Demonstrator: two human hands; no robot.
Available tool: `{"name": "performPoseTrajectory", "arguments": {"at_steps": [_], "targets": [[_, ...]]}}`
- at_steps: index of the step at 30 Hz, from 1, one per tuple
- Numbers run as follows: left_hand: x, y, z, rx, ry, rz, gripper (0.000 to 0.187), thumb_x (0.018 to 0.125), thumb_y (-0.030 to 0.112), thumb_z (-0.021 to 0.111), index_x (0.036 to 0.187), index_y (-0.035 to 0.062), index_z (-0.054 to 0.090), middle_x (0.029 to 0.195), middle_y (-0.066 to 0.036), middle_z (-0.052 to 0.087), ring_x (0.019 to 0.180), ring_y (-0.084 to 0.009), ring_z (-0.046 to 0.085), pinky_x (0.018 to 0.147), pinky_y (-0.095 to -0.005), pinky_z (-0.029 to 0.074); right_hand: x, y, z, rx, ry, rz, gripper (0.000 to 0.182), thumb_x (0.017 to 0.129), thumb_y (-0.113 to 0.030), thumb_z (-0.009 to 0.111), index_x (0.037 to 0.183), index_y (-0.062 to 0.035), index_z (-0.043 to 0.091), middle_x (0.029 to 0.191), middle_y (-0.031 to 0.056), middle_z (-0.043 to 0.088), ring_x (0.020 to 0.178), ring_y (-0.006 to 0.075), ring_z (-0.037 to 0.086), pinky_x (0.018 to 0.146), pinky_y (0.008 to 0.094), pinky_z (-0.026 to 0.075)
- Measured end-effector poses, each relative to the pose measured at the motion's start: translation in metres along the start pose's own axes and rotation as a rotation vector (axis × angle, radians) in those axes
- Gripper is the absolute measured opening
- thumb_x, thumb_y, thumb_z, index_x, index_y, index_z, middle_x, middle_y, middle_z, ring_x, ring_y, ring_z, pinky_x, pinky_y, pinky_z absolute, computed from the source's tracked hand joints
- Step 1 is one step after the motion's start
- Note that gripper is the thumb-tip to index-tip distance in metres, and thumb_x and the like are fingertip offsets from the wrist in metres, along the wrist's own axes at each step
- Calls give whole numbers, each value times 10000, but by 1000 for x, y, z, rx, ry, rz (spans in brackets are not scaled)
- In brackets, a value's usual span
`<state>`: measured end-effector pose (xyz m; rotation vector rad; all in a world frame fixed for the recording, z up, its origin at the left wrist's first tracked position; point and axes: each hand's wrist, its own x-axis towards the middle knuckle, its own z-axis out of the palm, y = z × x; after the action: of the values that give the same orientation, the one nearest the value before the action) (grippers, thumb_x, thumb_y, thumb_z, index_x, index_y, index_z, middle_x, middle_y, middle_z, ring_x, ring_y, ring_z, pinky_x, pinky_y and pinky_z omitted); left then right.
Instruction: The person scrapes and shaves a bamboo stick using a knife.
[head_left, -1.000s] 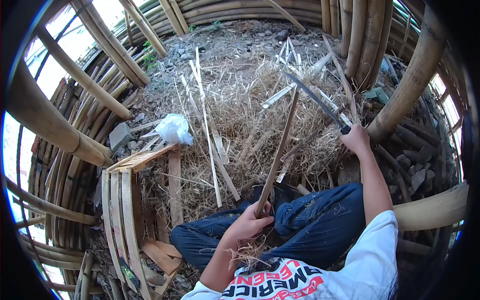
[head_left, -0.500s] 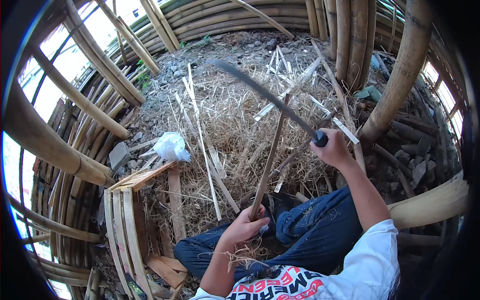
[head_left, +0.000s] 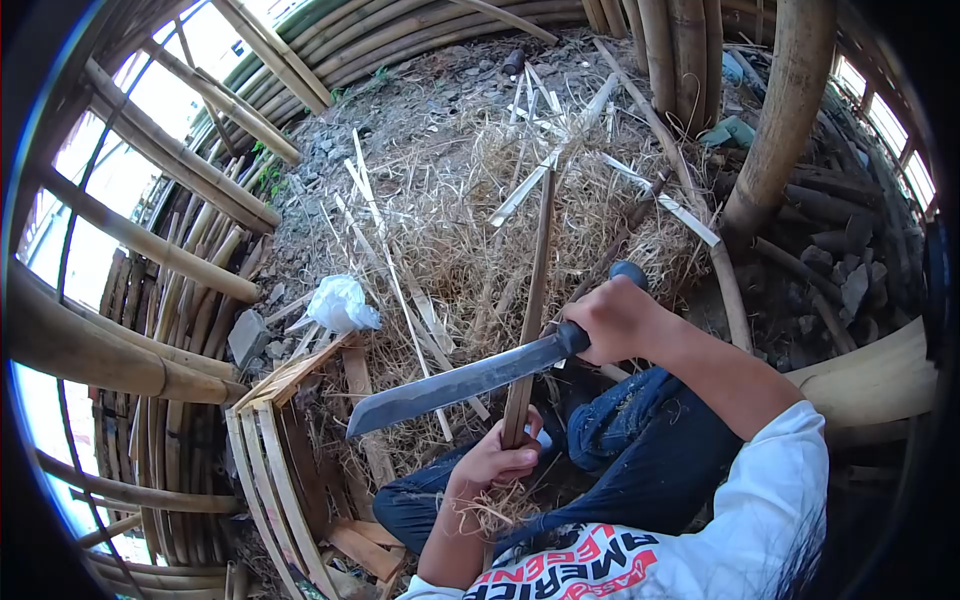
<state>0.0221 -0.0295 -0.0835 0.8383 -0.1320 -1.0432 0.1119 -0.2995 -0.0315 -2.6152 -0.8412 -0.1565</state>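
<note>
My right hand (head_left: 612, 318) is closed round the dark handle of a machete (head_left: 455, 385), its broad blade pointing left and slightly down. The blade crosses over a long, narrow bamboo strip (head_left: 541, 250), overlapping it a little above my other hand. My left hand (head_left: 500, 455) grips that strip near its lower end, in front of my lap, and the strip stands up away from me. Curly shavings (head_left: 500, 508) lie by my left wrist.
A slatted wooden crate (head_left: 268, 450) stands at left, with a white plastic bag (head_left: 343, 303) beyond it. Dry shavings (head_left: 480, 255) and pale split strips (head_left: 528, 187) cover the ground ahead. Thick bamboo poles (head_left: 780, 130) rise on both sides; stones (head_left: 855, 290) lie at right.
The machete has swung down from its raised position to lie across the bamboo strip, my right hand moving lower and left. My left hand keeps its grip on the strip.
</note>
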Motion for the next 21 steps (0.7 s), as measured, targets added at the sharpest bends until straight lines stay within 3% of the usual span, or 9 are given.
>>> {"name": "performPoseTrajectory", "arguments": {"at_steps": [5, 8, 13, 21], "targets": [[2, 3, 4, 121, 26, 7, 381, 829, 80, 716, 1021, 94, 387, 561, 77, 313, 411, -15, 306, 365, -196, 212, -1, 4, -8, -32, -41, 27, 228, 597, -259, 731, 739, -101, 647, 656, 111, 653, 663, 299, 676, 634, 415, 528], [-6, 7, 7, 31, 16, 39, 408, 809, 6, 712, 1044, 93, 390, 571, 95, 291, 418, -12, 297, 371, -200, 221, -4, 13, -14, -29, -59, 165, 257, 588, -252, 737, 778, -92, 670, 700, 123, 666, 724, 306, 681, 700, 422, 532], [1, 7, 15, 114, 50, 71, 421, 811, 21, 725, 1042, 99, 382, 577, 99, 287, 433, -12, 301, 388, -201, 231, -7, 23, -17, -148, -79, 215, 251, 578, -237, 738, 770, -93, 665, 716, 124, 673, 722, 303, 681, 706, 420, 536], [-8, -7, 13, 67, 89, 79, 384, 830, 19, 710, 1028, 104, 392, 560, 80, 314, 416, -28, 317, 381, -208, 225, -11, 29, -17, -198, 83, 226, 218, 603, -227, 722, 773, -107, 656, 698, 114, 665, 716, 313, 681, 689, 421, 536]]}}
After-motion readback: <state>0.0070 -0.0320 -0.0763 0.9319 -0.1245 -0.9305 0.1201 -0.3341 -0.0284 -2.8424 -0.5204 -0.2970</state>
